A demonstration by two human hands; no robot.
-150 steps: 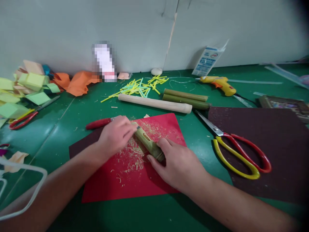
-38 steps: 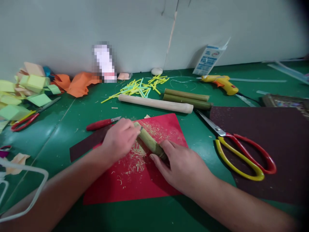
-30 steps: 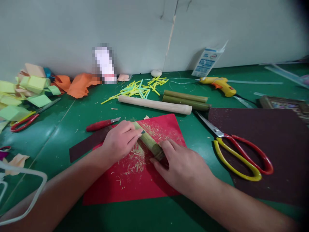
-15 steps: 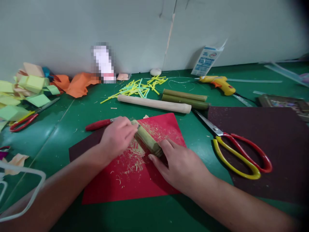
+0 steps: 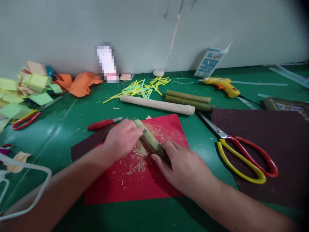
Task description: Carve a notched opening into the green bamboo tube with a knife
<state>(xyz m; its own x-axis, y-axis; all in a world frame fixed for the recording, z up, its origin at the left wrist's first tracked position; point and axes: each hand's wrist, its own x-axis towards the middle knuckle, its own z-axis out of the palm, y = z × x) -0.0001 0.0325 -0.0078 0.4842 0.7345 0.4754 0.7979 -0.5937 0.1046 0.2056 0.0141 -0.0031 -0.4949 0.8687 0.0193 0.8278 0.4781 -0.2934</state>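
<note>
My right hand [image 5: 182, 164] is wrapped round the near end of a green bamboo piece [image 5: 151, 138], which lies slanted over a red sheet [image 5: 108, 190]. My left hand [image 5: 124, 138] is closed at the bamboo's far half, slightly blurred. A small dark tip shows between its fingers and touches the bamboo's surface; the rest of that thing is hidden in the hand. Pale shavings [image 5: 138, 166] are scattered over the red sheet on both sides of the bamboo. Just behind my left hand lies a red-handled knife [image 5: 102, 124].
A peeled pale stick [image 5: 156, 105] and two green bamboo pieces [image 5: 188, 100] lie behind the sheet. Large scissors [image 5: 241, 154] rest on a dark sheet [image 5: 272, 138] at right. Farther back are yellow straw bits [image 5: 135, 88] and a glue gun [image 5: 220, 85]; folded paper [image 5: 31, 83] is at left.
My left hand has slid a little along the bamboo towards my right hand, uncovering the knife's blade. The whole view has shifted slightly; my right hand keeps its hold.
</note>
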